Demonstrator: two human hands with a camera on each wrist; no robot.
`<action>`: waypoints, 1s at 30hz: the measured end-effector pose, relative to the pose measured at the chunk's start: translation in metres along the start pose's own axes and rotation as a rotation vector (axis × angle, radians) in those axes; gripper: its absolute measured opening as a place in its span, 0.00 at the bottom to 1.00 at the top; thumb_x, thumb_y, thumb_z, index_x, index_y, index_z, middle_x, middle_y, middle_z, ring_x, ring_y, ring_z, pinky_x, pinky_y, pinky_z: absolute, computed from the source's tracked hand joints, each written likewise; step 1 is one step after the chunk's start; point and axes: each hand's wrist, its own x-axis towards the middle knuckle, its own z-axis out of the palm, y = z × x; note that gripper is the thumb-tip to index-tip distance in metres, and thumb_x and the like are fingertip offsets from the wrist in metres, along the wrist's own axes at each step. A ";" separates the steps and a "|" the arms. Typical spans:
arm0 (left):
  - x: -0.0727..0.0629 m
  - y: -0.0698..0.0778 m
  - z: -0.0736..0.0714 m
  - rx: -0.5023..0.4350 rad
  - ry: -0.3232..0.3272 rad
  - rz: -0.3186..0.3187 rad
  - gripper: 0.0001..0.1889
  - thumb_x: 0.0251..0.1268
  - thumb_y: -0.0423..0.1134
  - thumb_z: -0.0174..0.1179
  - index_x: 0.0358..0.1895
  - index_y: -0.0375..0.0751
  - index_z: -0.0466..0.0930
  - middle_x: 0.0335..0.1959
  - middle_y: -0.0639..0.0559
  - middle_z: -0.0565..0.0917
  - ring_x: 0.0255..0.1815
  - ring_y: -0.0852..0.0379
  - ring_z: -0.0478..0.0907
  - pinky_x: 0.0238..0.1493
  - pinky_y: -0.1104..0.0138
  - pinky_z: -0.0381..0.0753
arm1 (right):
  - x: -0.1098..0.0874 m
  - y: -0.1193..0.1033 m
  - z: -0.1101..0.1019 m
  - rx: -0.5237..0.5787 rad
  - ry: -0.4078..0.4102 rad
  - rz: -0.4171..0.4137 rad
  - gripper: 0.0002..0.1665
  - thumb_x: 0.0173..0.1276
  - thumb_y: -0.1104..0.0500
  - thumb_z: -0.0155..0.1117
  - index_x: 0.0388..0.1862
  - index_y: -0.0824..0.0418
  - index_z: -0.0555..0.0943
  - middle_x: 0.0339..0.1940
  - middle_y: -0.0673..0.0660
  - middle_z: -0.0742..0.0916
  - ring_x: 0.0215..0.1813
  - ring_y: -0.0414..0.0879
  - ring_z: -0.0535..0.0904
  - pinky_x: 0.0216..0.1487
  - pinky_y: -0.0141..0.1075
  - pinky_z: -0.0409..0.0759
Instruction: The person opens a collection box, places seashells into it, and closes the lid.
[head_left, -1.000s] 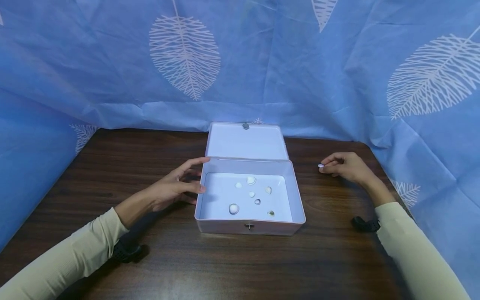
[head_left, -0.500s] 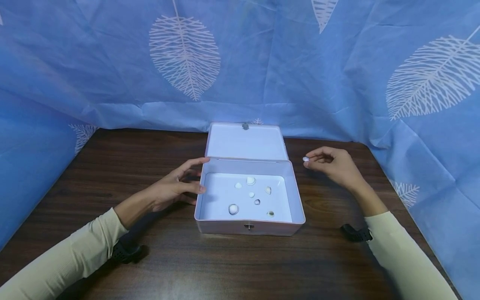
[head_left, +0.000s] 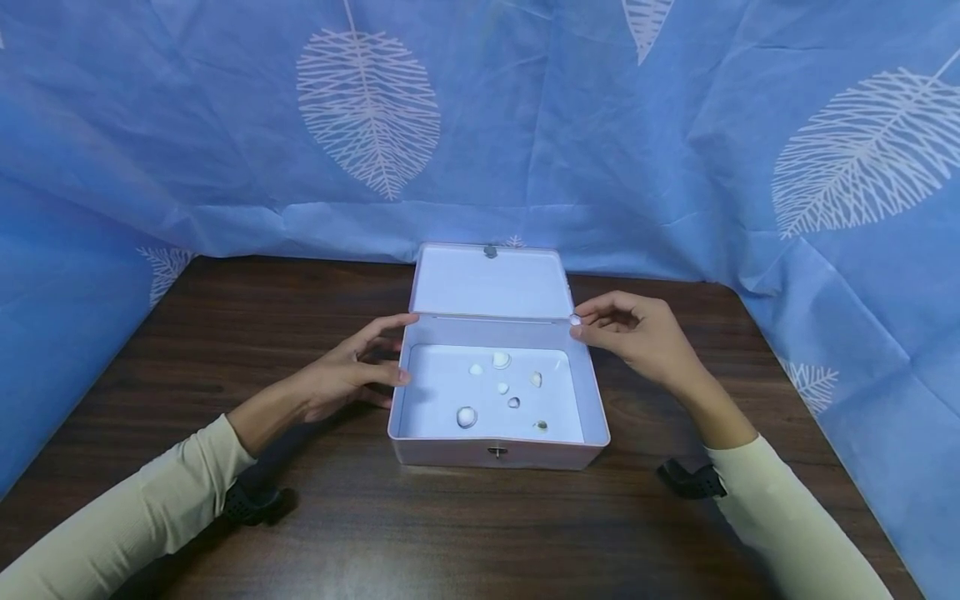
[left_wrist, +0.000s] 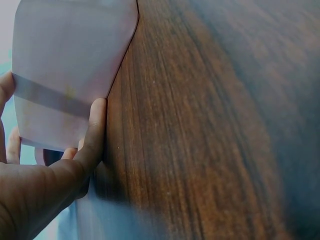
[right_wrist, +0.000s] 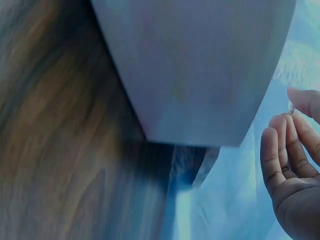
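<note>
A pale metal box (head_left: pixel 450 453) stands on the table with its lid (head_left: pixel 491 282) folded back. Several small seashells lie on its floor, among them a larger round shell (head_left: pixel 467 417) near the front and a white shell (head_left: pixel 501 360) further back. My left hand (head_left: pixel 337 377) rests at the box's left side, fingers spread, with fingertips touching the wall and rim. Between thumb and fingertips, my right hand (head_left: pixel 633 335) pinches a small white seashell (head_left: pixel 575 320) by the box's back right corner. In the right wrist view the shell (right_wrist: pixel 291 107) is mostly hidden by the fingers.
A dark wooden table (head_left: pixel 480 533) lies under the box. Blue cloth (head_left: pixel 525 125) with white leaf prints hangs behind it and at both sides. A small metal clasp (head_left: pixel 497 452) sits on the box's front wall.
My right hand has moved left with the pinched seashell, from the table's right side to the box's back right corner. The left hand and the box have stayed in place.
</note>
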 end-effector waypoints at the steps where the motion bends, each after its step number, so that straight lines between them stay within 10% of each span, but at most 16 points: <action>1: 0.000 0.000 0.000 0.000 0.001 0.001 0.48 0.79 0.40 0.70 0.92 0.70 0.54 0.90 0.37 0.52 0.80 0.27 0.70 0.60 0.48 0.92 | 0.000 -0.002 0.003 0.005 -0.008 -0.008 0.16 0.78 0.54 0.80 0.58 0.59 0.92 0.48 0.50 0.93 0.49 0.43 0.89 0.50 0.30 0.90; 16: 0.000 0.001 -0.001 0.002 -0.010 0.015 0.49 0.78 0.41 0.72 0.93 0.69 0.53 0.90 0.36 0.51 0.80 0.27 0.70 0.61 0.46 0.92 | -0.004 -0.019 0.032 -0.021 -0.119 -0.054 0.15 0.72 0.58 0.83 0.54 0.62 0.94 0.44 0.57 0.94 0.43 0.44 0.85 0.44 0.34 0.84; 30: -0.003 0.002 -0.006 0.050 -0.016 0.069 0.52 0.79 0.41 0.73 0.94 0.70 0.48 0.88 0.34 0.55 0.83 0.26 0.69 0.70 0.43 0.87 | -0.004 0.006 0.012 -0.012 0.035 -0.026 0.17 0.81 0.52 0.76 0.59 0.62 0.92 0.50 0.52 0.94 0.47 0.41 0.89 0.48 0.30 0.88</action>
